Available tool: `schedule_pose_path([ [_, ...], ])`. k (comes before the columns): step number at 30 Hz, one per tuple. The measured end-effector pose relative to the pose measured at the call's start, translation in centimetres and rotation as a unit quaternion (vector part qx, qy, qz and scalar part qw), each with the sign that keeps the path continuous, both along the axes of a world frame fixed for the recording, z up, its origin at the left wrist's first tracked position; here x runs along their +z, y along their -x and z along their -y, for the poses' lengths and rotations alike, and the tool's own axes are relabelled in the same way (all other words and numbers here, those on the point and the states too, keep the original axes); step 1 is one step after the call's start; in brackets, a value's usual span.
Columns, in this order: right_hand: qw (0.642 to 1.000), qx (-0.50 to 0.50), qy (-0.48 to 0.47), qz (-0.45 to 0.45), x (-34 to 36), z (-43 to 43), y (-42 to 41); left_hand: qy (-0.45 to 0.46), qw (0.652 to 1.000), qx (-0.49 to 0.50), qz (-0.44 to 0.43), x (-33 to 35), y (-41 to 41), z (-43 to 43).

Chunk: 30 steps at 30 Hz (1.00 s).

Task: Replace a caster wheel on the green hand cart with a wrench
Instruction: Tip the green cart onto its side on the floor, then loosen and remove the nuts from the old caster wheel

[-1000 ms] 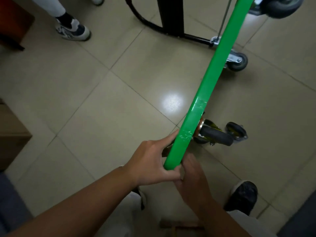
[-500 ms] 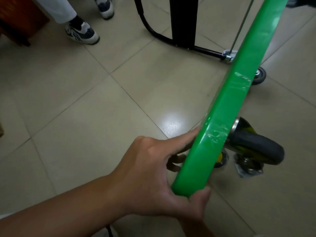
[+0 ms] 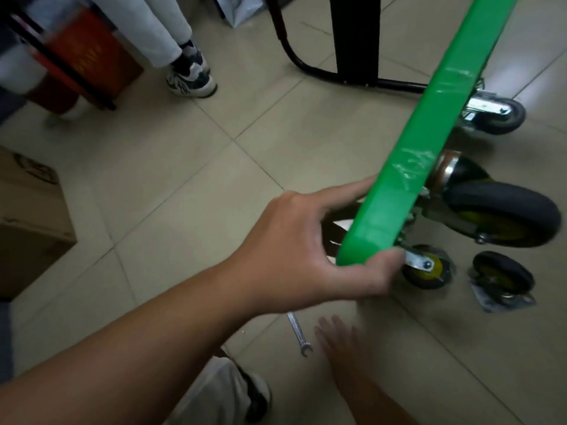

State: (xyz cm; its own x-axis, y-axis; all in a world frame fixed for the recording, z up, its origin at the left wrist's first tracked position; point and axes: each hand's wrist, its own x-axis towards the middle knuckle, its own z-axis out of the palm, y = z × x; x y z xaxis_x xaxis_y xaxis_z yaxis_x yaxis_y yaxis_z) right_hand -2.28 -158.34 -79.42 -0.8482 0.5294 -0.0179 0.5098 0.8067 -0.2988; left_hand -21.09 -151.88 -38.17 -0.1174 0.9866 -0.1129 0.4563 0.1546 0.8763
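Note:
The green hand cart stands tipped on its edge, its deck rim running from the upper right down to the centre. My left hand grips its lower corner, thumb under the edge and fingers behind. Black casters with yellow hubs stick out on the cart's right side. A loose caster wheel lies on the floor at the right. A small silver wrench lies on the tiles below the cart. My right hand hovers low just right of the wrench, fingers straight, holding nothing.
Another person's legs and sneaker stand at the top. A black metal stand rises behind the cart. A cardboard box sits at the left, a red crate at the upper left. My own shoe is near the bottom.
The view has tilted down and closer. My right hand has left the cart's corner and dropped toward the floor beside the wrench. My left hand keeps its hold on the corner.

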Motion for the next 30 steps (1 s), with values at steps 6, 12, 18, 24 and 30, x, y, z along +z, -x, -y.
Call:
schedule_pose_path([
  [6,0.965,0.114,0.178,0.156,3.4,2.8,6.1,-0.018,0.999,0.02,-0.045,-0.2,-0.9,0.2],
  [12,0.944,0.189,0.128,0.237,4.7,1.9,6.4,0.003,0.998,0.008,-0.068,0.1,-0.8,0.4],
  [18,0.984,0.04,0.083,0.149,5.9,-1.4,4.0,-0.019,0.994,0.003,-0.106,-0.2,-0.7,0.1],
  [24,0.969,-0.058,0.161,0.18,4.9,-3.3,3.7,-0.019,0.992,-0.015,-0.122,-0.1,-0.3,-0.3],
  [30,0.945,-0.021,0.198,0.258,7.3,-3.8,1.6,-0.002,0.99,-0.012,-0.14,0.4,-0.3,-0.7],
])
